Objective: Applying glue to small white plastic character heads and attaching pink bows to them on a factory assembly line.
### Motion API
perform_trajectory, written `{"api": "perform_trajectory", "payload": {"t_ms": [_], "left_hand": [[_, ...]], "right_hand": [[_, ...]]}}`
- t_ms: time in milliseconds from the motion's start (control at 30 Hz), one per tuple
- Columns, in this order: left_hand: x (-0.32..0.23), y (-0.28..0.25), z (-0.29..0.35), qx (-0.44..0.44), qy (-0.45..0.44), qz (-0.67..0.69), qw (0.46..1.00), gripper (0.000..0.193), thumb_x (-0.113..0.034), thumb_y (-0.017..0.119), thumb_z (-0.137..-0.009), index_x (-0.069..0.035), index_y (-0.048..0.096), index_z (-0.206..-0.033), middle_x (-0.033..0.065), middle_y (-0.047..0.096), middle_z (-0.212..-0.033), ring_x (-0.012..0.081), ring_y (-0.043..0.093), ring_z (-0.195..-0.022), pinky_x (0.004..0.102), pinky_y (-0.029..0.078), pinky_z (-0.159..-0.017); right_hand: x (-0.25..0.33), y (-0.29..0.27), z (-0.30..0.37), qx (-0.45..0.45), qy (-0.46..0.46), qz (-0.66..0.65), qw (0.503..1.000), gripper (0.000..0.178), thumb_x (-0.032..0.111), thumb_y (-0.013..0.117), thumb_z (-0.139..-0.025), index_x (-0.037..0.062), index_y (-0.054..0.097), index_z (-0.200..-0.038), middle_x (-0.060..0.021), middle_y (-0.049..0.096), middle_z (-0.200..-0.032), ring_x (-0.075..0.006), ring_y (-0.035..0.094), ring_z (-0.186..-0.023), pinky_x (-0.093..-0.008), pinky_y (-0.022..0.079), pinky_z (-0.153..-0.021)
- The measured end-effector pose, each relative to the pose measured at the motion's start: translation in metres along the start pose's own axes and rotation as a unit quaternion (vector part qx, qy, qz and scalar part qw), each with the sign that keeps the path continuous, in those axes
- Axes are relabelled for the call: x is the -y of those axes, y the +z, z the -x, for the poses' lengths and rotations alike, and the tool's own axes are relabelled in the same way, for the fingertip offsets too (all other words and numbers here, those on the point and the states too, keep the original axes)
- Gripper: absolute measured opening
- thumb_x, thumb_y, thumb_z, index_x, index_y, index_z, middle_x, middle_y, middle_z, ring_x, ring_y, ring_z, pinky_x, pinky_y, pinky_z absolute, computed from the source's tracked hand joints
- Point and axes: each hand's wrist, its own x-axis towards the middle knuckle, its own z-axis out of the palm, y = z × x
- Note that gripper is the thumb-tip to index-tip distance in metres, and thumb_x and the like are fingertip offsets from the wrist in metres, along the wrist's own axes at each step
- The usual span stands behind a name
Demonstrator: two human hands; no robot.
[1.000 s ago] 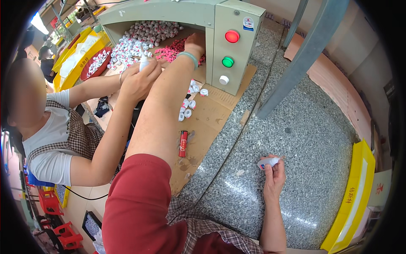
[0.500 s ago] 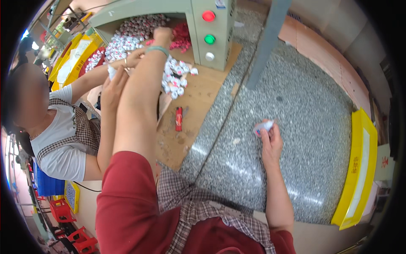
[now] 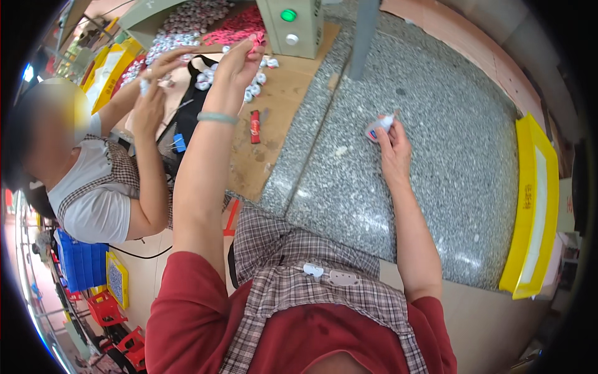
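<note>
Translucent plastic, seemingly light and squeezable, the bottle (image 3: 374, 129) is gripped in the right hand (image 3: 395, 149) over the granite worktop (image 3: 448, 156); it is probably best held gently round its body, clear of the nozzle (image 3: 390, 118). Pink pieces (image 3: 256, 42), likely light, their stiffness not to be told, are pinched in the left hand (image 3: 234, 65), well apart from the right, and are perhaps best taken by their edges.

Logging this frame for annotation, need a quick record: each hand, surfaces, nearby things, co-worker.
left hand: holding pink pieces
right hand: holding small bottle, tilted, above stone top
surfaces: speckled grey stone top; brown cardboard
nearby: pink pile; yellow tray at far right
co-worker's hand: at person's left, item unclear
</note>
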Motion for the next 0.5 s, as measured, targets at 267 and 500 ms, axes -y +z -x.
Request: {"api": "perform_trajectory", "payload": {"t_ms": [267, 500], "left_hand": [[0.13, 0.051, 0.145, 0.138, -0.162, -0.242, 0.947, 0.016, -0.01, 0.055, -0.089, 0.004, 0.061, -0.094, 0.0007, 0.057, -0.072, 0.0049, 0.044, -0.059, 0.0191, 0.034, -0.05], [0.192, 0.066, 0.169, 0.26, 0.257, -0.596, 0.715, 0.014, -0.004, 0.058, -0.08, -0.002, 0.064, -0.092, 0.0093, 0.061, -0.076, 0.0225, 0.058, -0.066, 0.0345, 0.047, -0.06]], "right_hand": [[0.004, -0.018, -0.005, -0.084, -0.018, -0.065, 0.994, 0.033, 0.016, 0.053, -0.092, -0.0019, 0.049, -0.119, -0.0088, 0.059, -0.108, -0.0147, 0.056, -0.098, -0.0279, 0.043, -0.087], [0.002, -0.039, 0.016, -0.149, 0.012, -0.122, 0.981, 0.034, 0.019, 0.053, -0.092, -0.0018, 0.05, -0.119, -0.0092, 0.059, -0.108, -0.0138, 0.056, -0.097, -0.0268, 0.043, -0.084]]}}
